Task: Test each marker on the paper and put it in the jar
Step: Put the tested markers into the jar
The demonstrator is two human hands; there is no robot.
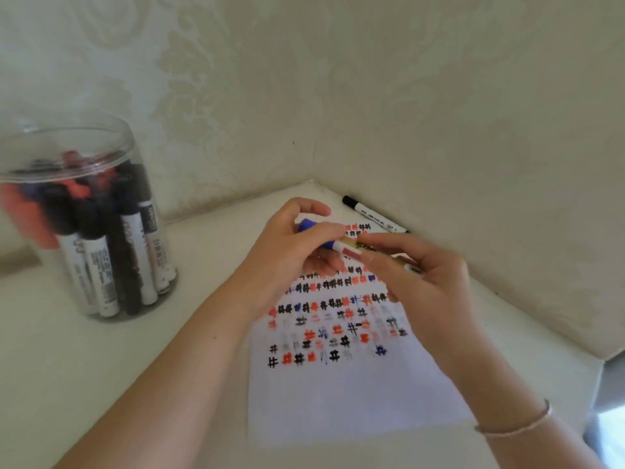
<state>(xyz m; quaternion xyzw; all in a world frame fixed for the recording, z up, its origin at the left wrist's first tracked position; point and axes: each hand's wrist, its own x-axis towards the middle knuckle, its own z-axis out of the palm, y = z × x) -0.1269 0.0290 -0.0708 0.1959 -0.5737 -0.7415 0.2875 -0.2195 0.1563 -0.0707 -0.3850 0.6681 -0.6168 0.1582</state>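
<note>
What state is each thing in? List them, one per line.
blue marker: held in both hands, cap on
left hand: gripping the blue cap
right hand: holding the barrel
black marker: capped, lying by the wall
jar: lidless, holding markers
paper: partly marked

- The paper (338, 394) on the desk (84, 374) carries rows of hand-drawn hash signs, "#", in black, red and blue; several in the lower rows are faint or smeared.
- One row also has a few marks like "=", two short bars, in red and grey.
- The markers in the jar (81, 211) have white barrels with dark print running lengthwise, too blurred to read.
- The black-capped marker (373, 214) lying by the wall has small dark print along its barrel, too small to make out.
- The blue-capped marker (341, 247) held over the paper bears a label with dark lettering, blurred and partly covered by fingers (378, 240).
</note>
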